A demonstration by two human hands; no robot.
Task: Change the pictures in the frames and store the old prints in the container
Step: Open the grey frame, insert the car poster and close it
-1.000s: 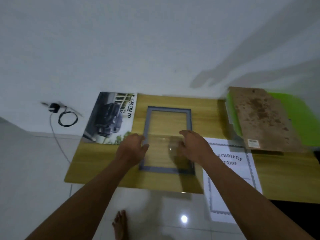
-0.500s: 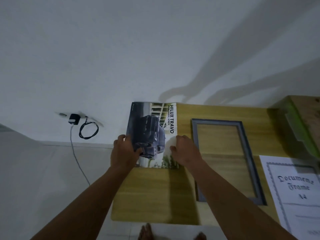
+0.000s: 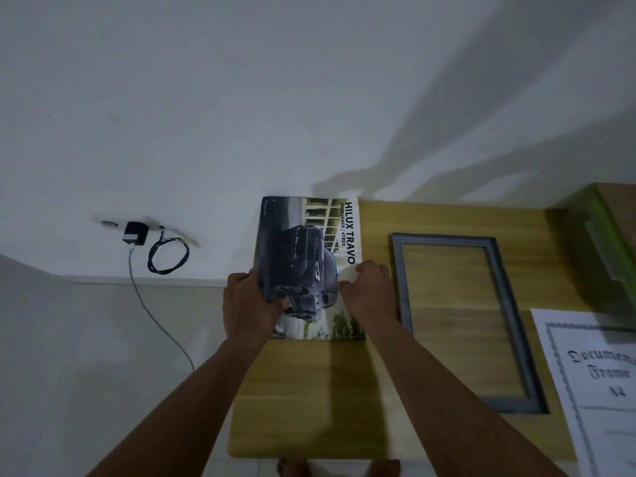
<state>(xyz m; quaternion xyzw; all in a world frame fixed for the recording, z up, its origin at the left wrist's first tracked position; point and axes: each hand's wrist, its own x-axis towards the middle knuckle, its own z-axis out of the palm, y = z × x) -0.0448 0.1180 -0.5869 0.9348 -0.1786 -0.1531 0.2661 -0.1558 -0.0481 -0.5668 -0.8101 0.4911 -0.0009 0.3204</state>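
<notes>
Gripping the glossy rectangular car print (image 3: pixel 306 263) headed "HILUX TRAVO", the left hand (image 3: pixel 246 304) clasps its left edge, thumb lying across the dark vehicle. The right hand (image 3: pixel 370 292) pinches the opposite edge with curled fingers, and a bit of the paper's white underside curls up there. The print sits at the far left corner of the light wooden counter (image 3: pixel 309 407), its near edge flat on the wood.

Just right of the right hand lies a grey rectangular picture frame (image 3: pixel 511 304), flat, with the counter's grain showing through its opening. Further right, a white sheet (image 3: pixel 602 390) with a scalloped border and the words "Document Frame" lies at the near right and runs out of view. Beyond it, at the far right, stands a green plastic container (image 3: pixel 605 235) with a brown board (image 3: pixel 619 191) resting on top.

On the white wall to the left, a black charger (image 3: pixel 135 233) is plugged in, its cable (image 3: pixel 168 256) looped beside it. Bare toes (image 3: pixel 292 468) show below the counter's near edge.
</notes>
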